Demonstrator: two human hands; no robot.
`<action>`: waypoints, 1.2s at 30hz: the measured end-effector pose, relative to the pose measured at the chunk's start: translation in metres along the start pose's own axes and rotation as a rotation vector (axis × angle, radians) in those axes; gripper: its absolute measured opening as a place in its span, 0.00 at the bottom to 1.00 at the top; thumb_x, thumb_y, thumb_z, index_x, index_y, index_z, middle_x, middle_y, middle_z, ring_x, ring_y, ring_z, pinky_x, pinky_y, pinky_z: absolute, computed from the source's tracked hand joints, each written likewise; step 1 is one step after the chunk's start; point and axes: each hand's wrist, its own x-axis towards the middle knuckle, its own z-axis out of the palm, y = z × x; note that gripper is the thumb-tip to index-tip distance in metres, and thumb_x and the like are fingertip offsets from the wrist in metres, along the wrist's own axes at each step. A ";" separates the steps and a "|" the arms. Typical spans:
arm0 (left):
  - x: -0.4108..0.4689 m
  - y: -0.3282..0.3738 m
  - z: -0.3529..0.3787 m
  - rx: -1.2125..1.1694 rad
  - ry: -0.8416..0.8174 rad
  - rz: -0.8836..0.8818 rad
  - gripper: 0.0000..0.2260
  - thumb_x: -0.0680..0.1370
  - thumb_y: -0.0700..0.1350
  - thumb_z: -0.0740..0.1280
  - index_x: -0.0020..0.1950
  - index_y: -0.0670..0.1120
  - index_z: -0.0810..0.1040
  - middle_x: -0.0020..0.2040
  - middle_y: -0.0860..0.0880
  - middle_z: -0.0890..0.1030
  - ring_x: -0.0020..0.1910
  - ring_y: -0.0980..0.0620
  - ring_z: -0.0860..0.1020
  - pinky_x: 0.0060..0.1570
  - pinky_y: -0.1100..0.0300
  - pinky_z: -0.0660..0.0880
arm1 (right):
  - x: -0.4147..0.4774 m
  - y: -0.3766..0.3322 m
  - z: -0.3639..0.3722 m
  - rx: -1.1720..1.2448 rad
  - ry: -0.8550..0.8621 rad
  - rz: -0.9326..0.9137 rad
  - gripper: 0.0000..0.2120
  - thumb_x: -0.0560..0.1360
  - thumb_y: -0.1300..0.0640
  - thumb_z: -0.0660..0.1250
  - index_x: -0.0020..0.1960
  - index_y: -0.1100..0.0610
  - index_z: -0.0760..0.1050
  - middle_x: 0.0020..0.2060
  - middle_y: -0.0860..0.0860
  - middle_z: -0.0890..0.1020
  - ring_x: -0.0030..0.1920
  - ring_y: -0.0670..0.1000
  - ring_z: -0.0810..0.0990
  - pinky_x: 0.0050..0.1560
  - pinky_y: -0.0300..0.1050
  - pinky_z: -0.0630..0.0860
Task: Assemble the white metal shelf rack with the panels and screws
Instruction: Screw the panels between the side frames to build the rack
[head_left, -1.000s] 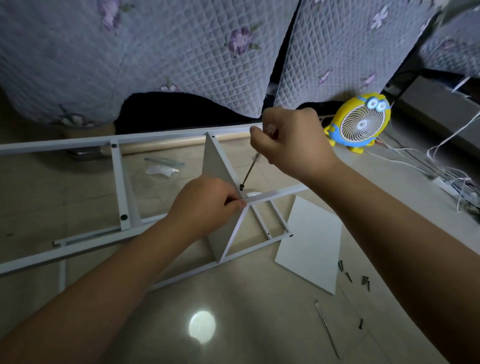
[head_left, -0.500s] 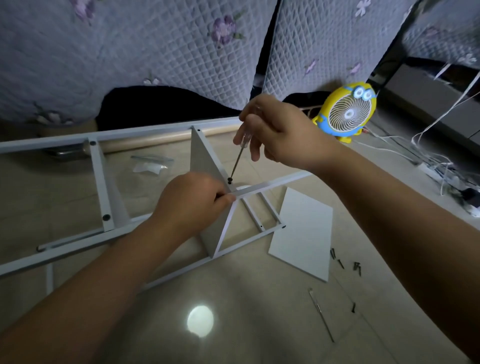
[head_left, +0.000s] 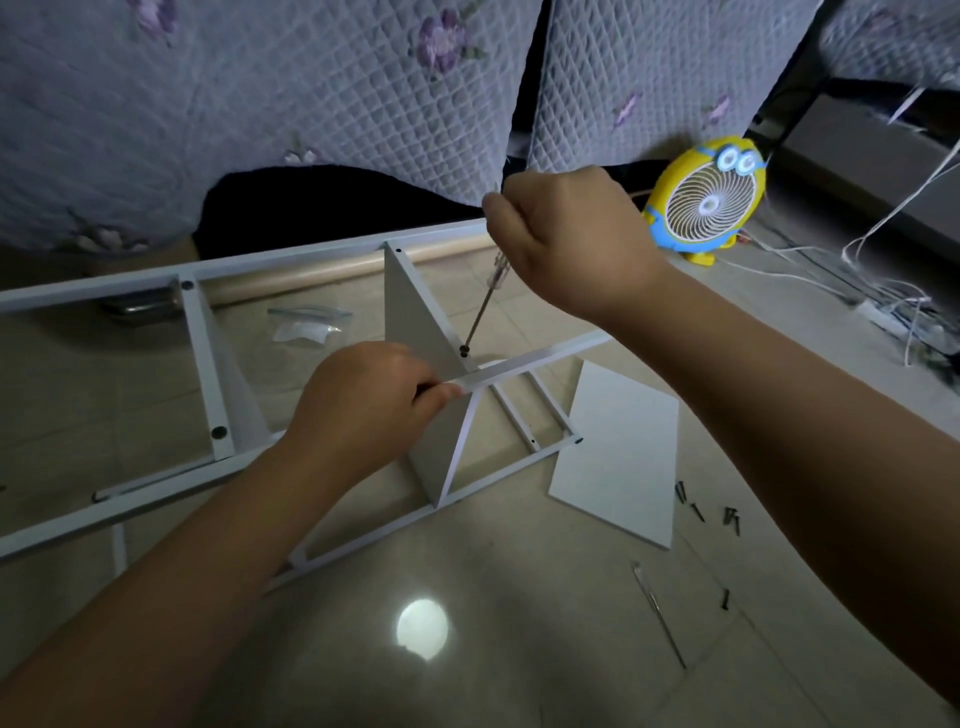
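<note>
The white metal rack frame (head_left: 291, 257) lies on its side on the tiled floor, with two white panels standing between its rails. My left hand (head_left: 363, 410) grips the near rail (head_left: 540, 358) beside the right-hand panel (head_left: 410, 312). My right hand (head_left: 566, 239) holds a screwdriver (head_left: 480, 312) by its handle, the shaft slanting down to a dark screw (head_left: 464, 352) at the panel's corner. A loose white panel (head_left: 618, 452) lies flat on the floor to the right. Several dark screws (head_left: 701, 512) lie scattered just beyond it.
A yellow cartoon desk fan (head_left: 706, 200) stands at the back right, with white cables (head_left: 883, 291) and a power strip beyond. Quilted grey bedding (head_left: 260, 104) hangs along the back. A thin metal tool (head_left: 660, 616) lies on the floor near right; a clear plastic bag (head_left: 306, 322) sits behind the frame.
My right hand has shifted its grip on the screwdriver handle, turning it at the screw. My left hand keeps its hold on the rail. The camera view has shifted slightly.
</note>
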 end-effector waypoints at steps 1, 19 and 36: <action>-0.001 0.000 0.000 -0.002 0.005 0.006 0.17 0.79 0.54 0.58 0.51 0.45 0.83 0.42 0.46 0.80 0.42 0.50 0.75 0.40 0.59 0.67 | 0.000 0.000 -0.001 0.038 -0.049 0.008 0.17 0.78 0.50 0.51 0.33 0.56 0.61 0.26 0.49 0.64 0.26 0.47 0.61 0.30 0.47 0.53; 0.000 -0.002 0.002 -0.013 -0.004 0.008 0.19 0.79 0.56 0.55 0.50 0.46 0.82 0.43 0.48 0.78 0.42 0.52 0.75 0.41 0.61 0.69 | -0.001 -0.003 0.005 0.311 0.098 -0.127 0.14 0.74 0.56 0.64 0.32 0.56 0.66 0.21 0.49 0.70 0.18 0.46 0.66 0.22 0.39 0.62; 0.007 -0.002 -0.007 -0.023 -0.158 -0.094 0.17 0.78 0.54 0.61 0.43 0.43 0.80 0.36 0.45 0.78 0.36 0.49 0.75 0.35 0.60 0.67 | -0.009 0.004 -0.007 0.643 -0.210 0.085 0.05 0.78 0.64 0.57 0.53 0.60 0.69 0.43 0.55 0.80 0.37 0.46 0.80 0.34 0.39 0.80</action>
